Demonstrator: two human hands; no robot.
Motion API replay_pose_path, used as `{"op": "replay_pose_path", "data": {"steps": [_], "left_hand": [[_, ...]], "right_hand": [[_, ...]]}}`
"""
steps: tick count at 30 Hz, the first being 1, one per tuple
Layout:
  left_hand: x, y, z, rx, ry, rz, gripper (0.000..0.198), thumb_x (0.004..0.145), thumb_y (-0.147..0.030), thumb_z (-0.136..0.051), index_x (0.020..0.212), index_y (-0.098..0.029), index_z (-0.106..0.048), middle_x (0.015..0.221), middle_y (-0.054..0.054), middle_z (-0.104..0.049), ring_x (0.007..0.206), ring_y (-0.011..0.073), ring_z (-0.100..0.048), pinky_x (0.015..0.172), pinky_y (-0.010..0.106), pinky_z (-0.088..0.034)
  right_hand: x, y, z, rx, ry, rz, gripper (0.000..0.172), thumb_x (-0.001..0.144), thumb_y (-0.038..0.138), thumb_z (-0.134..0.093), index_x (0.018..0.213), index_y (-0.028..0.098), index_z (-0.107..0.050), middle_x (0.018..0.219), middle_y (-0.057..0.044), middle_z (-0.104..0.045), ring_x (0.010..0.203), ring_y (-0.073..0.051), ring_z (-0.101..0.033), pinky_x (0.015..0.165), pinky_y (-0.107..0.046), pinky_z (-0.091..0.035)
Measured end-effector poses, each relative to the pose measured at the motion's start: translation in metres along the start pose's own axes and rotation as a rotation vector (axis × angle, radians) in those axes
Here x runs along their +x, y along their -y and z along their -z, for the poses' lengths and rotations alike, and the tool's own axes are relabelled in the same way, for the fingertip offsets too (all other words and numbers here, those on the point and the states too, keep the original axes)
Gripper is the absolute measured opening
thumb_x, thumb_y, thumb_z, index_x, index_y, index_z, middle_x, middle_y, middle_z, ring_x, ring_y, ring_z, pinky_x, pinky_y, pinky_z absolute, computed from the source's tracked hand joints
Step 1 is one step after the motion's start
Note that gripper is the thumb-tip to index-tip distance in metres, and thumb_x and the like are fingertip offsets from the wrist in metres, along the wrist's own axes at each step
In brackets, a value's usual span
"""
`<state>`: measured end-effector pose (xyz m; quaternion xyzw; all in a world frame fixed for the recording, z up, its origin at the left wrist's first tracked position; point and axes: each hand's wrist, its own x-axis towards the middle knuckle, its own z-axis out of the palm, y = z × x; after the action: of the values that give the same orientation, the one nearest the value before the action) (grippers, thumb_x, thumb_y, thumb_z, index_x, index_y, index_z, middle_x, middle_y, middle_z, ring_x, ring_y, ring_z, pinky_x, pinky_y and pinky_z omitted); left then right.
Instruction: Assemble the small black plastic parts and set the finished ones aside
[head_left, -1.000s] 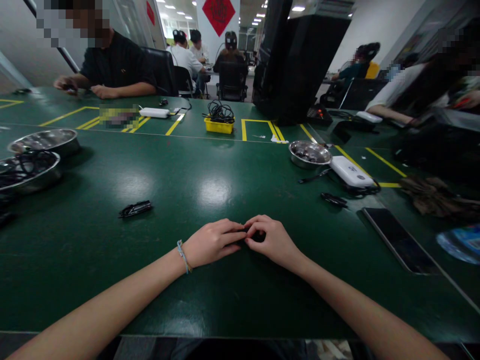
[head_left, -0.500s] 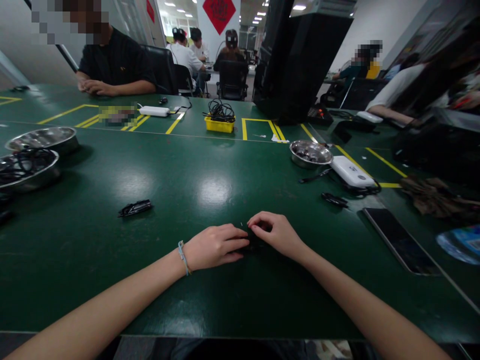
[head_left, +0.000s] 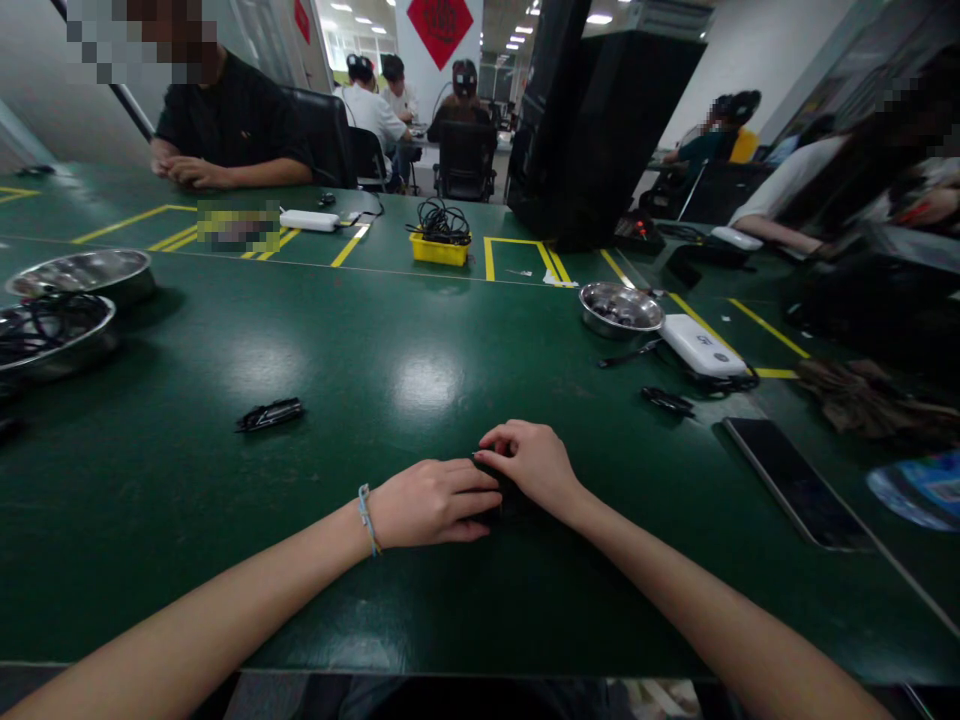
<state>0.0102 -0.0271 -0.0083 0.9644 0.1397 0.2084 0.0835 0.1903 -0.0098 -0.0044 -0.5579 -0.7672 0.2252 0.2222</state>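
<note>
My left hand [head_left: 433, 503], with a pale blue cord bracelet [head_left: 367, 520] at its wrist, rests low over the table. Its fingers and thumb curl around a small dark object [head_left: 492, 516], mostly hidden, whose kind I cannot make out. Just above those fingers, my right hand [head_left: 531, 462] pinches a tiny whitish sliver [head_left: 475, 455] between thumb and index finger; it is too small to identify. To the left lies a bundled black cable [head_left: 270, 414], and a similar black bundle [head_left: 667, 401] is at the right.
Metal bowls [head_left: 56, 345] with black cables stand at the left; another metal bowl [head_left: 621, 308] is at the right beside a white power bank [head_left: 703, 345]. A phone [head_left: 796, 482] lies near my right forearm. A yellow bin [head_left: 439, 250] holds cables. Across the table sits a person [head_left: 232, 130].
My right hand has shifted left and closed its fingertips on the whitish sliver, which was lying apart from them before. The left hand has barely moved, its fingers slightly more curled.
</note>
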Motion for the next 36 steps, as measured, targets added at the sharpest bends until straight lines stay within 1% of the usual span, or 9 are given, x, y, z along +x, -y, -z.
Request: {"op": "replay_pose_path", "data": {"steps": [3, 7, 10, 13, 16, 19, 21, 26, 36], "left_hand": [[0.0, 0.0, 0.0, -0.014, 0.001, 0.022, 0.026, 0.083, -0.027, -0.051, 0.103, -0.012, -0.056, 0.102, 0.009, -0.061, 0.09, 0.018, -0.056, 0.075, 0.028, -0.049], [0.0, 0.0, -0.001, -0.019, 0.0, 0.035, 0.025, 0.083, -0.026, -0.051, 0.102, -0.012, -0.056, 0.102, 0.009, -0.061, 0.091, 0.0186, -0.057, 0.075, 0.029, -0.049], [0.0, 0.0, -0.002, -0.02, -0.002, 0.03, 0.025, 0.083, -0.026, -0.051, 0.103, -0.013, -0.056, 0.103, 0.009, -0.06, 0.092, 0.0187, -0.056, 0.076, 0.029, -0.049], [0.0, 0.0, -0.002, -0.024, 0.007, 0.032, 0.025, 0.083, -0.026, -0.05, 0.103, -0.013, -0.056, 0.104, 0.009, -0.06, 0.093, 0.0183, -0.056, 0.077, 0.029, -0.049], [0.0, 0.0, -0.002, -0.029, 0.015, 0.034, 0.025, 0.083, -0.026, -0.05, 0.104, -0.013, -0.056, 0.104, 0.009, -0.06, 0.093, 0.018, -0.056, 0.077, 0.028, -0.049], [0.001, -0.002, -0.001, -0.029, 0.008, 0.02, 0.024, 0.084, -0.026, -0.049, 0.102, -0.013, -0.056, 0.102, 0.008, -0.061, 0.092, 0.0182, -0.057, 0.076, 0.028, -0.049], [0.002, -0.005, -0.001, -0.023, 0.001, -0.002, 0.023, 0.084, -0.026, -0.048, 0.102, -0.012, -0.056, 0.101, 0.008, -0.061, 0.091, 0.0181, -0.057, 0.075, 0.028, -0.049], [0.004, -0.009, 0.0, -0.024, 0.02, -0.045, 0.023, 0.084, -0.025, -0.048, 0.102, -0.012, -0.055, 0.101, 0.009, -0.06, 0.088, 0.0172, -0.056, 0.073, 0.027, -0.048], [0.004, -0.011, 0.003, -0.027, 0.056, -0.057, 0.026, 0.083, -0.026, -0.05, 0.103, -0.011, -0.056, 0.104, 0.009, -0.059, 0.081, 0.0171, -0.054, 0.066, 0.026, -0.048]], "right_hand": [[0.005, 0.0, -0.002, -0.003, -0.014, 0.007, 0.013, 0.067, 0.033, -0.066, 0.076, 0.023, -0.068, 0.065, 0.003, -0.06, 0.058, -0.01, -0.051, 0.053, -0.022, -0.034], [0.011, -0.003, -0.004, 0.008, 0.021, 0.117, 0.012, 0.07, 0.03, -0.063, 0.08, 0.025, -0.069, 0.07, 0.002, -0.061, 0.06, -0.009, -0.052, 0.054, -0.022, -0.034], [0.014, -0.005, -0.003, 0.002, 0.063, 0.184, 0.009, 0.073, 0.026, -0.061, 0.075, 0.024, -0.069, 0.072, 0.001, -0.062, 0.062, -0.009, -0.052, 0.056, -0.022, -0.034], [0.015, -0.005, 0.0, -0.021, 0.112, 0.204, 0.008, 0.072, 0.025, -0.061, 0.07, 0.022, -0.068, 0.067, 0.001, -0.06, 0.06, -0.009, -0.05, 0.055, -0.021, -0.033], [0.015, -0.003, 0.002, -0.022, 0.104, 0.19, 0.005, 0.07, 0.024, -0.063, 0.071, 0.021, -0.067, 0.066, 0.002, -0.06, 0.057, -0.008, -0.047, 0.053, -0.021, -0.032], [0.019, 0.001, -0.002, 0.022, 0.103, 0.21, 0.017, 0.069, 0.028, -0.065, 0.085, 0.023, -0.066, 0.068, 0.003, -0.06, 0.055, -0.007, -0.045, 0.053, -0.02, -0.031], [0.023, 0.004, -0.007, 0.041, 0.13, 0.254, 0.02, 0.068, 0.029, -0.066, 0.088, 0.025, -0.067, 0.07, 0.003, -0.061, 0.056, -0.007, -0.045, 0.053, -0.02, -0.031], [0.035, 0.008, -0.016, 0.044, 0.183, 0.339, 0.006, 0.068, 0.026, -0.066, 0.071, 0.022, -0.069, 0.07, 0.002, -0.06, 0.06, -0.007, -0.049, 0.054, -0.02, -0.033], [0.04, -0.008, -0.001, 0.148, 0.207, 0.369, 0.008, 0.071, 0.022, -0.063, 0.073, 0.017, -0.068, 0.065, 0.001, -0.057, 0.055, -0.007, -0.047, 0.054, -0.018, -0.037]]}}
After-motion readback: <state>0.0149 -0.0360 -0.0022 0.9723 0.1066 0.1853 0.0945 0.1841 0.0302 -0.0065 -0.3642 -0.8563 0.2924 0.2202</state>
